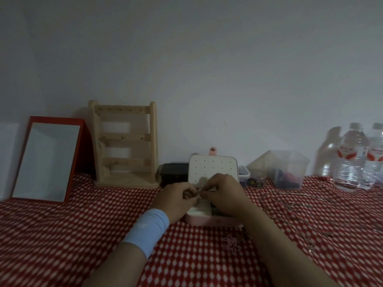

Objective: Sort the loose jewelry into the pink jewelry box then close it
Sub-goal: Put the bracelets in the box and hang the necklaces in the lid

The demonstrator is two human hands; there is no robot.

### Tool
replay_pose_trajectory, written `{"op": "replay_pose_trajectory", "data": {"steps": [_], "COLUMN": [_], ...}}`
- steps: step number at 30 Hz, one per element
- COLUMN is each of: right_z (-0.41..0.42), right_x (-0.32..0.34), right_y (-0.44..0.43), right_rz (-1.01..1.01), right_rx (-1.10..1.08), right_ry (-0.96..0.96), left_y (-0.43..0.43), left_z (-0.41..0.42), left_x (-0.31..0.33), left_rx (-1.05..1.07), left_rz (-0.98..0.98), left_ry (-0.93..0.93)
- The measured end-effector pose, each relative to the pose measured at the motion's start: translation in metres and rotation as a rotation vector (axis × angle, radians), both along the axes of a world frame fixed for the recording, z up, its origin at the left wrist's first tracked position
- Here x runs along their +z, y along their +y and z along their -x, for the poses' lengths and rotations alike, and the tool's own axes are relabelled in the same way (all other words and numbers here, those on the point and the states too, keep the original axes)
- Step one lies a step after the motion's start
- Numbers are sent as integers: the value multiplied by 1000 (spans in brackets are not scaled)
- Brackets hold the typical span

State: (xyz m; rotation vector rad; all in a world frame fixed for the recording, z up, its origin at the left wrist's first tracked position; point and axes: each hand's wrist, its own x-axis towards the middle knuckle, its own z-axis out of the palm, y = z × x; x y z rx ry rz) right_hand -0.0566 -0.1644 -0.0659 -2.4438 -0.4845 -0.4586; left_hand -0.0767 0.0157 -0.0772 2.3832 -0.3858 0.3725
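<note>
The pink jewelry box point(214, 221) sits open at mid-table on the red patterned cloth point(83, 235), its white perforated lid point(209, 167) standing upright behind my hands; both hands meet just above the open compartments, fingertips pinched together on something small and pale that I cannot make out, perhaps an earring or a clasp; my left hand point(176, 198) is curled with thumb and forefinger closed, my right hand point(224, 195) likewise closed, fingers bunched and touching the left's tips; to do this step well I judge the piece should be kept low over the box so a slip lands inside, and eased into a compartment, not dropped; a pink flower piece point(232, 244) lies on the cloth near the box front, and thin chains point(298, 206) trail to the right, so sorting looks unfinished
</note>
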Motion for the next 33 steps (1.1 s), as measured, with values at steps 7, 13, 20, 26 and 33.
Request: {"op": "replay_pose_trajectory", "data": {"steps": [7, 13, 20, 26, 33], "right_z": [2, 5, 7, 4, -10], "right_x": [-1, -1, -1, 6, 55], "right_y": [1, 1, 1, 3, -34], "right_rz": [73, 159, 238, 226, 155], "right_rx": [25, -6, 21, 44, -89], "right_ry": [-24, -64, -82, -24, -29], "left_y": [-2, -2, -1, -1, -25], "left_z": [-1, -3, -2, 1, -29], "left_x": [2, 1, 5, 18, 55], "left_rx": [35, -23, -61, -49, 7], "left_rz": [-44, -22, -176, -228, -140], "left_ry": [-52, -46, -48, 34, -65]}}
